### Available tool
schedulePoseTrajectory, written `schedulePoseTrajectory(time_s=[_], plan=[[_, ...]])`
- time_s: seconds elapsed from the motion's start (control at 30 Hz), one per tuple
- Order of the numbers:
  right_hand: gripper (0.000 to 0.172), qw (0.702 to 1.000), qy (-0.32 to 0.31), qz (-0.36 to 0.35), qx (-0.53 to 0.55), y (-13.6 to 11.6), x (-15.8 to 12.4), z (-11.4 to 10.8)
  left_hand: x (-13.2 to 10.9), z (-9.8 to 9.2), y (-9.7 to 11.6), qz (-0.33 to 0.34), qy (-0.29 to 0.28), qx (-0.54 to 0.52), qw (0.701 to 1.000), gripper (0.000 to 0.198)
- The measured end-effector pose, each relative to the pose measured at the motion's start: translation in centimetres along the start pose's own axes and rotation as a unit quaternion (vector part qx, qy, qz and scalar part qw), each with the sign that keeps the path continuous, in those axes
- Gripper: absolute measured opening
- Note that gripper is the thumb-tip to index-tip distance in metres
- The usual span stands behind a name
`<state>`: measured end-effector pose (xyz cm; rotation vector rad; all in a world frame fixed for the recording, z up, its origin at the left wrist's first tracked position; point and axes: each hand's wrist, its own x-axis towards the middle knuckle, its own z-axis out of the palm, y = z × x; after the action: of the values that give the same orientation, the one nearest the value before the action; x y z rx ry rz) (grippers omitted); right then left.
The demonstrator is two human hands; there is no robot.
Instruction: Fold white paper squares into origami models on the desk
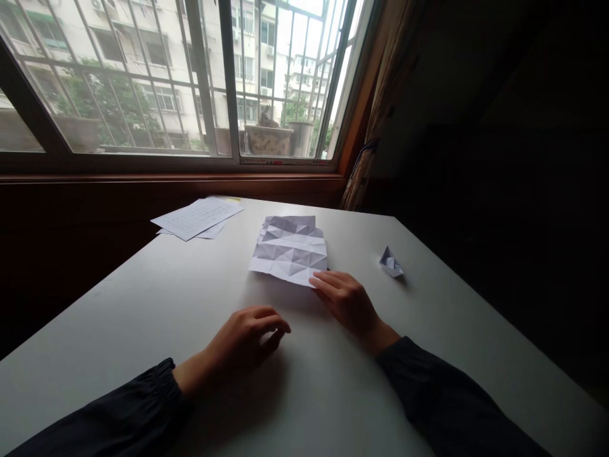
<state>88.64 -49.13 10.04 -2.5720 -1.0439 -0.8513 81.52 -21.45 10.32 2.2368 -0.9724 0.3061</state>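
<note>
The person wears a dark, near-black long-sleeved top of soft, thin fabric. The left sleeve ends in a gathered elastic cuff, and the right sleeve also stops at the wrist, leaving the left hand and right hand bare.

I'm watching a dark-framed sliding window — barred, pale apartment blocks beyond — beside a tan fabric curtain.

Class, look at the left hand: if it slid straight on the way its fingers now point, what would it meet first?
Probably the right hand, lying at the corner of the creased paper. The left hand points across the white table toward it, though depth is hard to judge.
</note>
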Motion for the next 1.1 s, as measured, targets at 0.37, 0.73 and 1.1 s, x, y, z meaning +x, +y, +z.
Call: schedulePoseTrajectory(time_s=[0.37, 0.73, 1.1], plan=[[0.052, 0.973, -0.149, -0.081, 0.158, -7.5, -7.1, -5.1, -2.1, -4.1, -4.4, -0.007, 0.056, 0.109, 0.992, 0.034], [0.098, 0.983, -0.132, 0.062, 0.110, -1.6, -7.6, -2.2, -2.1, -2.8, -5.0, -0.031, -0.128, 0.083, 0.988, 0.093], [0.075, 0.981, -0.088, 0.095, 0.143, -1.2, -8.0, -1.6, -2.6, -2.0, -6.1, -0.124, 0.008, 0.015, 0.992, 0.088]])
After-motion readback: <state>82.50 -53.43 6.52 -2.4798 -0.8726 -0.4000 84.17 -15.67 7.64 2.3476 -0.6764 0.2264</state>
